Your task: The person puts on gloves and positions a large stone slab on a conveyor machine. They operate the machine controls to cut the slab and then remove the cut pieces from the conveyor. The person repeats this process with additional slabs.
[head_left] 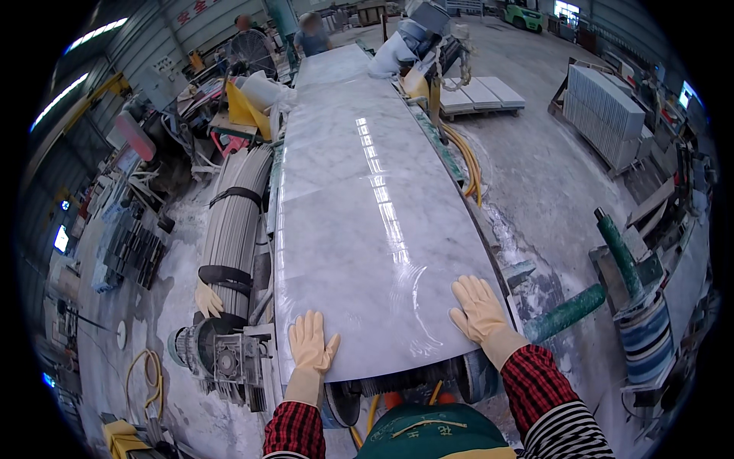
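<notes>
A polished pale grey marble-like slab [367,306] lies in front of me, with further slabs [336,130] end to end beyond it. My left hand [310,344], in a cream rubber glove, rests flat on the near left corner, fingers stretched out and pointing away. At the near right edge my right hand [479,310], gloved alike, lies flat with its fingers spread. Neither hand grips anything. Wet-looking streaks [417,314] show on the surface between them.
A motor with a gearbox [222,356] stands left of the slab, a loose cream glove [208,299] above it. A green cylinder [566,314] juts out at right. Yellow hoses [468,161] run along the right side. Two people [312,38] are at the far end.
</notes>
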Demonstrator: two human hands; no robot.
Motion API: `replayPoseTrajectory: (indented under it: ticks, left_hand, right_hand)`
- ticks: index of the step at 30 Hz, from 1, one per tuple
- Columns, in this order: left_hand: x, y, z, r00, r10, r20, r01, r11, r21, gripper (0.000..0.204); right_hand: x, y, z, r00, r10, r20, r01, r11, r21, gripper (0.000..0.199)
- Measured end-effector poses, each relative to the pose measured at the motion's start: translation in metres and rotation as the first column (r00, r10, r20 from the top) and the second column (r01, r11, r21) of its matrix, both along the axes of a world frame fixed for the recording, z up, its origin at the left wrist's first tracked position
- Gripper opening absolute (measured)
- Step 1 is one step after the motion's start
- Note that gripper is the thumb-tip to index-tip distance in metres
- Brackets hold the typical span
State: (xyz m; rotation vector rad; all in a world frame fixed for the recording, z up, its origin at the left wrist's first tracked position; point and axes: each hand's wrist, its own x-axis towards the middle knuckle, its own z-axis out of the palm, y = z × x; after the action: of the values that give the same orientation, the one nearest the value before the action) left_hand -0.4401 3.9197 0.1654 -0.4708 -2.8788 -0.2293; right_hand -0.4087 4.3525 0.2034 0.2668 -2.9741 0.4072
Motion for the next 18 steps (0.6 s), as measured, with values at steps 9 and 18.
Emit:
replayPoseTrajectory:
  ticks: [9,18]
  left_hand:
    - [-0.0042,-0.0037,-0.0066,1.000,-0.013,-0.014,0.013,1.000,0.010,0.076]
    - [-0.0027,-0.0033,-0.0052,0.997,-0.043,-0.067,0.045,0.998,0.036,0.075]
  right_hand:
    - [-0.0007,-0.0003,-0.0016,1.000,0.001,-0.013,-0.001,1.000,-0.004,0.058]
    - [-0.0006,0.0003,0.0005,0.998,0.015,-0.058,-0.017,0.999,-0.034,0.054]
